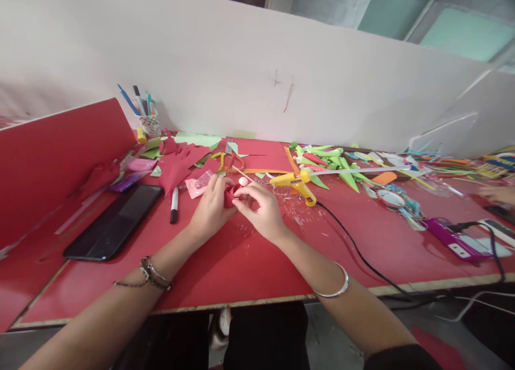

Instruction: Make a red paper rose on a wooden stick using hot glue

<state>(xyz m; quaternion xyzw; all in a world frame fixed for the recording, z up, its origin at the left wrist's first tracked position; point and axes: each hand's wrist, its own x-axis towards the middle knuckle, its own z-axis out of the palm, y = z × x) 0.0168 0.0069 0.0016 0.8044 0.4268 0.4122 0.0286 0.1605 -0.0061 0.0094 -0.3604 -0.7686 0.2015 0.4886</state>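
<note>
Both my hands meet over the red table [241, 263]. My left hand [211, 209] is curled round a small red paper piece [230, 195], gripping it from the left. My right hand [261, 210] pinches the same red piece from the right with its fingertips pressed together. A thin wooden stick with a pale round tip [243, 180] sticks up just behind the piece. A yellow glue gun [295, 182] lies just beyond my right hand, its black cord [354, 246] trailing toward the table's front edge.
A black tablet [115, 220] lies at left, a marker [174, 204] beside it. Red paper scraps [177, 166], a pen cup [149, 122], green paper cones [333, 163], scissors [229, 156] and a purple device [454, 238] crowd the back and right. Another person's hand [497, 194] rests at far right.
</note>
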